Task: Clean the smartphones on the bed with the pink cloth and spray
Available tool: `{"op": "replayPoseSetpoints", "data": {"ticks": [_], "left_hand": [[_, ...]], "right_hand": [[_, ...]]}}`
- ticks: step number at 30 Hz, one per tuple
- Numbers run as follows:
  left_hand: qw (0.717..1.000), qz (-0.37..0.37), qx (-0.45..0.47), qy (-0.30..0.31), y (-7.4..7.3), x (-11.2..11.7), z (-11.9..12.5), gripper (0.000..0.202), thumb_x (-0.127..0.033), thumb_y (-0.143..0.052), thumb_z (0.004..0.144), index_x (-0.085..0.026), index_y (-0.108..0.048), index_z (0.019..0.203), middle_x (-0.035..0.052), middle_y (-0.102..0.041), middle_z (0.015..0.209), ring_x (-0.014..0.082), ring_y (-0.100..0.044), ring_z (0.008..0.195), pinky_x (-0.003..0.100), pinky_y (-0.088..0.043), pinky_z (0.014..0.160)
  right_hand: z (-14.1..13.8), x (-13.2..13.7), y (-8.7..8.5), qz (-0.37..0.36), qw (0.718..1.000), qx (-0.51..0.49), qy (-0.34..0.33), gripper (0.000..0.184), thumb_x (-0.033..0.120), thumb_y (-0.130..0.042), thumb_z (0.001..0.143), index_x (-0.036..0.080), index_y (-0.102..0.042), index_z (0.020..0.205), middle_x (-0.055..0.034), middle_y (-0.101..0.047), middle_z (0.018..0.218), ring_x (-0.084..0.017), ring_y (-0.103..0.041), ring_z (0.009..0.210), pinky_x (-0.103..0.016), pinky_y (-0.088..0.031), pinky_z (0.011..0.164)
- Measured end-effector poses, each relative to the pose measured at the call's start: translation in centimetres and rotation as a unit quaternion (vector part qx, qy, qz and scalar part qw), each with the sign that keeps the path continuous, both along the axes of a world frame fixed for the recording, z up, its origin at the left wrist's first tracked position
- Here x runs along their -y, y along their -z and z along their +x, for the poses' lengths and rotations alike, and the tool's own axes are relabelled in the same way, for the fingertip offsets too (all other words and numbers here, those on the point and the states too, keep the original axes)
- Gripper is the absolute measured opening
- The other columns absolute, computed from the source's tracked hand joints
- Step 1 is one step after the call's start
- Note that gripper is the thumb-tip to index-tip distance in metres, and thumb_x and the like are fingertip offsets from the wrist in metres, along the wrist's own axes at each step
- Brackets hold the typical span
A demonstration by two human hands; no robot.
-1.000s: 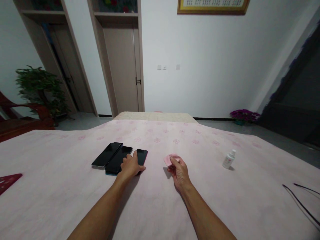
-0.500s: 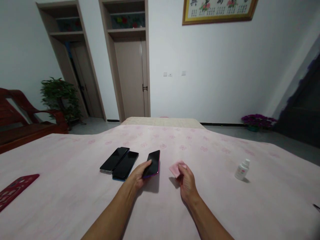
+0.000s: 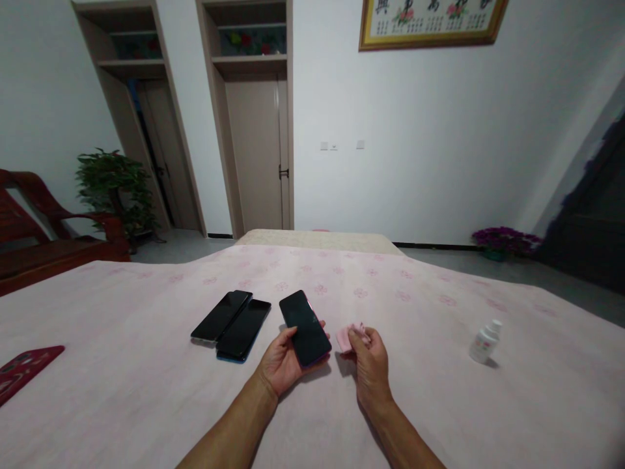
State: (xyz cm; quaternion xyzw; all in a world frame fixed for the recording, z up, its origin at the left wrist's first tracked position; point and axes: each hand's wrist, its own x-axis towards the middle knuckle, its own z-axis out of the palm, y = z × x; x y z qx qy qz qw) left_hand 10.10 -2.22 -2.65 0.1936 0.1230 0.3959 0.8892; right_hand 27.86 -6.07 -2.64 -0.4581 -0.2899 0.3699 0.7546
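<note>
One phone (image 3: 306, 331) lies in the left hand (image 3: 284, 366), a pink cloth (image 3: 344, 340) pinched in the right hand (image 3: 375, 370); a slack left grip might drop the phone.

Underside of held phone (image 3: 305, 327) hidden

Your left hand (image 3: 283, 366) and right hand (image 3: 374, 369) are bare, as are your forearms (image 3: 233, 418), which widen from narrow wrists (image 3: 382, 402).

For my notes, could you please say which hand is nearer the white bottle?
Right: the right hand, pinching a pink cloth, is left of the white bottle; the left hand, holding a phone, is farther left.
</note>
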Motion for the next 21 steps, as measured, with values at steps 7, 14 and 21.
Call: {"op": "replayPoseSetpoints", "data": {"ticks": [7,14,21], "left_hand": [[0.999,-0.016,-0.021,-0.025,-0.7,0.6,0.6,0.061,-0.063,-0.060,0.086,-0.015,-0.064,0.123,0.0178,-0.068,0.125,0.0378,-0.063,0.118,0.061,-0.045,0.101],[0.997,-0.023,-0.072,0.016,-1.4,1.1,1.7,0.058,-0.057,-0.053,0.093,-0.007,-0.067,0.118,0.0185,-0.075,0.104,0.0336,-0.071,0.102,0.048,-0.055,0.091],[0.993,-0.039,-0.112,-0.009,-0.8,1.2,2.4,0.047,-0.053,-0.056,0.093,-0.009,-0.072,0.098,0.0141,-0.076,0.086,0.0270,-0.073,0.086,0.038,-0.056,0.085]], "right_hand": [[-1.0,0.3,-0.1,0.004,0.994,0.101,0.034,0.042,0.050,-0.082,0.069,0.022,-0.054,0.081,0.0029,-0.061,0.070,-0.012,-0.053,0.053,-0.024,-0.045,0.046],[-1.1,0.5,0.6,0.029,0.950,0.310,0.032,0.020,0.037,-0.072,0.082,0.022,-0.060,0.076,-0.0017,-0.061,0.077,-0.018,-0.057,0.070,-0.029,-0.048,0.064],[-1.5,1.7,-0.2,0.110,0.872,0.474,-0.058,0.012,0.023,-0.060,0.090,0.025,-0.070,0.096,-0.0082,-0.063,0.106,-0.024,-0.061,0.100,-0.037,-0.051,0.088]]}}
